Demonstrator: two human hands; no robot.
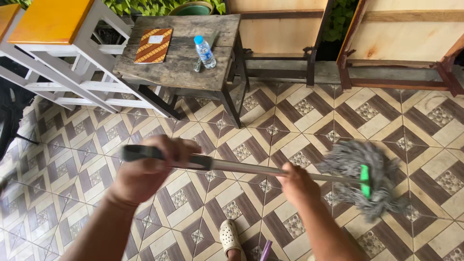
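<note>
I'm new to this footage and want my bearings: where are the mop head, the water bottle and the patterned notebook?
Mop head (355, 159), head view, on the grey strands.
Water bottle (205, 53), head view, on its clear body.
Patterned notebook (153, 46), head view, on the middle of its cover.

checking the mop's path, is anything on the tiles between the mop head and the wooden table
Nothing visible. Both the left hand and right hand grip the mop, and the tiles between its head and the wooden table show only bare floor.
</note>
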